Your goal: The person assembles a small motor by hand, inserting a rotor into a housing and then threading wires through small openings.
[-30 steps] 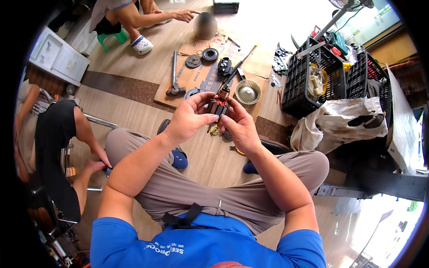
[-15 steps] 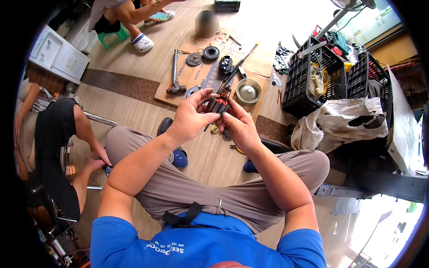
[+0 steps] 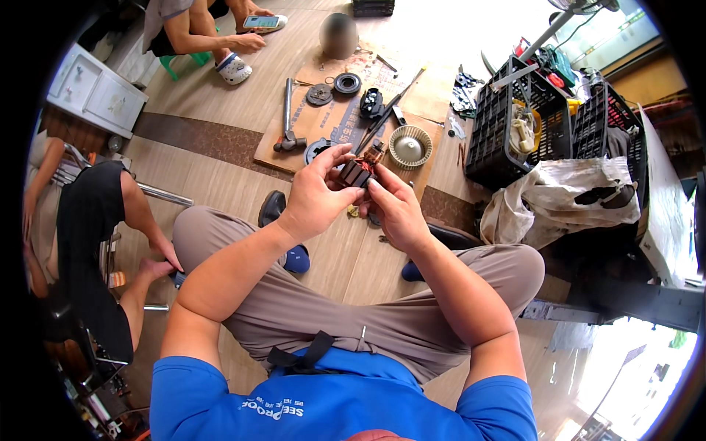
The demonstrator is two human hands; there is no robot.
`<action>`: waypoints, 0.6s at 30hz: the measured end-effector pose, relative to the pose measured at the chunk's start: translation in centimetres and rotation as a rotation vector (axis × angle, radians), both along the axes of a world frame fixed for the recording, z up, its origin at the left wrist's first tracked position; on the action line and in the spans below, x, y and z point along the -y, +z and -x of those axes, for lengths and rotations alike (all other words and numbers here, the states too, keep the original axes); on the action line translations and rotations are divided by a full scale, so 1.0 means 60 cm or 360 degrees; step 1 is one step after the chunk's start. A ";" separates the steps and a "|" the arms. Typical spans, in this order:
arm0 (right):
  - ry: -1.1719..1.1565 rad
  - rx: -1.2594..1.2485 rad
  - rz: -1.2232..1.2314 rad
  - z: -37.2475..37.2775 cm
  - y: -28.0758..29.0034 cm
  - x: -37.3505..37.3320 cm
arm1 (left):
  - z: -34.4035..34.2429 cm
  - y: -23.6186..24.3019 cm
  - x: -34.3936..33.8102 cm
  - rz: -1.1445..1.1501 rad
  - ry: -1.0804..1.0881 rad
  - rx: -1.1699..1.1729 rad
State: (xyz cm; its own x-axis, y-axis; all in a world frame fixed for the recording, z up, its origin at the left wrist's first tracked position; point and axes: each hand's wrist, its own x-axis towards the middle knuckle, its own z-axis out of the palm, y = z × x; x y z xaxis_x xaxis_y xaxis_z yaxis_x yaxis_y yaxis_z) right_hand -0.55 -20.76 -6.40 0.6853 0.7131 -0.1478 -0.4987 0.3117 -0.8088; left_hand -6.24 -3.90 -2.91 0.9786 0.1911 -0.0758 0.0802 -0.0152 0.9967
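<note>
Between my two hands is a motor armature (image 3: 357, 173), with a dark slotted core, red windings and a copper-coloured commutator at its upper end. My left hand (image 3: 318, 189) grips it from the left, thumb along the near side and fingers over the far side. From the right, my right hand (image 3: 397, 207) closes on its lower right side with thumb and fingers. Just beyond lie a round fan wheel (image 3: 409, 148), a black motor part (image 3: 371, 103) and a hammer (image 3: 289, 121) on a cardboard sheet (image 3: 309, 121).
A black ring (image 3: 347, 84) and a round disc (image 3: 319, 94) lie farther up the cardboard. Black crates (image 3: 489, 147) full of parts stand at right, with a stained cloth (image 3: 562, 198) draped in front. One person (image 3: 195, 29) sits far left holding a phone; another (image 3: 103, 220) sits at left.
The armature has tilted, its commutator end leaning further right. My hands stay in nearly the same place. The far seated person has lowered an arm, and the phone appears more fully.
</note>
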 end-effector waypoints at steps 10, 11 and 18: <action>-0.0027 0.0035 -0.0073 0.002 0.007 0.001 | 0.009 0.009 0.008 -0.0486 -0.0004 0.0210; -0.0013 0.0046 -0.0069 0.001 0.008 0.001 | 0.009 0.009 0.009 -0.0597 0.0017 0.0307; -0.0039 0.0054 -0.0061 0.002 0.006 0.002 | 0.014 0.006 0.009 -0.0911 0.0014 0.0478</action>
State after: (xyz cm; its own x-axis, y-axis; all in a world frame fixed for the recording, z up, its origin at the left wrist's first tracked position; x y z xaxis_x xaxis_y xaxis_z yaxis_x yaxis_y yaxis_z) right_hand -0.69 -20.90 -6.06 0.7069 0.7006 -0.0971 -0.4632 0.3548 -0.8121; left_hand -7.09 -4.42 -2.56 0.9396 0.1283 0.3172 -0.1982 -0.5516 0.8102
